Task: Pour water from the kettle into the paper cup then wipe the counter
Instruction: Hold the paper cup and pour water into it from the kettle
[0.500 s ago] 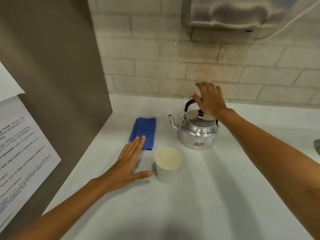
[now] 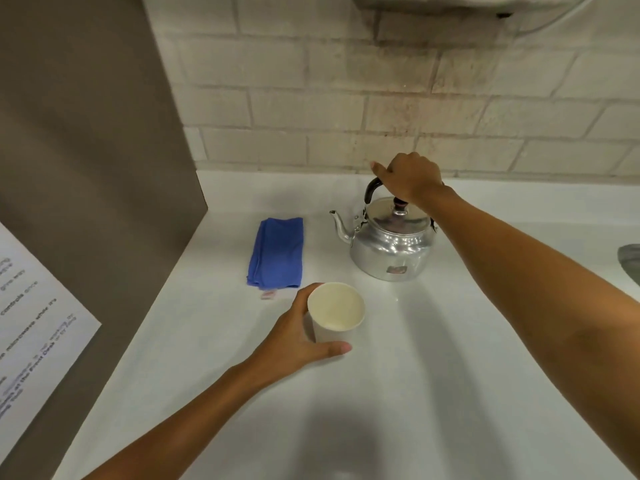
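A shiny metal kettle (image 2: 391,245) stands on the white counter (image 2: 433,358), spout pointing left. My right hand (image 2: 410,178) is closed around its black handle above the lid. In front of it stands a white paper cup (image 2: 335,311), upright and empty inside. My left hand (image 2: 299,336) wraps the cup from the left, thumb across its near side. A folded blue cloth (image 2: 276,252) lies flat on the counter left of the kettle, untouched.
A brown panel (image 2: 86,168) walls off the left side, with a printed paper sheet (image 2: 31,317) on it. A brick wall (image 2: 346,98) runs behind the counter. A grey object (image 2: 631,261) shows at the right edge.
My left hand moved right from flat on the counter and took hold of the cup. My right hand dropped onto the kettle handle and closed on it.
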{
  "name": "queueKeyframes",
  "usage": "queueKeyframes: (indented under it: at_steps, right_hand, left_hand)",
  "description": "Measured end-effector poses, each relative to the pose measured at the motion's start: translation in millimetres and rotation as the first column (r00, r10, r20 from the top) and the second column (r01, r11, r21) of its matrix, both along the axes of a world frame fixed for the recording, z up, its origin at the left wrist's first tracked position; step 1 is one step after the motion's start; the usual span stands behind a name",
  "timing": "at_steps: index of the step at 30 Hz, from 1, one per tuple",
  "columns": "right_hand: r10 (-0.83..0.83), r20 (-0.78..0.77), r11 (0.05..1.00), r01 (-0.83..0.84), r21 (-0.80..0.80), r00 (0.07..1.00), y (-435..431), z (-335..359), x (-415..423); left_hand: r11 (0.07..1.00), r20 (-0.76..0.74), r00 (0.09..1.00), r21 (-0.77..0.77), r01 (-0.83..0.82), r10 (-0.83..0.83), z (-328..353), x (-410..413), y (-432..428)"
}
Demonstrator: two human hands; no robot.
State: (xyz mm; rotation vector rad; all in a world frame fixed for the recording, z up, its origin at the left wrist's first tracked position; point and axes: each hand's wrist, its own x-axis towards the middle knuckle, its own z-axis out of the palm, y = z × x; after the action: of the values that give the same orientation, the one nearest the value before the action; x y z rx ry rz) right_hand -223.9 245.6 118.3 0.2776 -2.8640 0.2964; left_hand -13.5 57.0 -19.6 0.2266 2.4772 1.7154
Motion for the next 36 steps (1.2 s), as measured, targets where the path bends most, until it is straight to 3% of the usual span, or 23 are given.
queueKeyframes:
  at_steps: [6, 17, 26, 36]
  right_hand:
    - [0.006, 0.001, 0.998, -0.006, -0.068, 1.000, 2, 3, 10]
    - [0.023, -0.155, 0.987, -0.047, -0.152, 0.988, 25, 27, 42]
    - [0.232, -0.271, 0.972, -0.211, 0.107, 0.934, 34, 66, 78]
    - [0.417, -0.289, 0.872, -0.290, 0.394, 0.862, 28, 80, 110]
  left_hand:
    - [0.999, -0.014, 1.000, 0.049, -0.015, 0.016, -3, -7, 8]
    - [0.996, -0.036, 0.996, 0.036, -0.086, 0.087, -6, -14, 14]
    - [0.983, -0.043, 0.983, 0.046, -0.177, 0.179, -5, -20, 30]
    - [0.967, -0.065, 0.965, 0.049, -0.251, 0.254, -1, -24, 45]
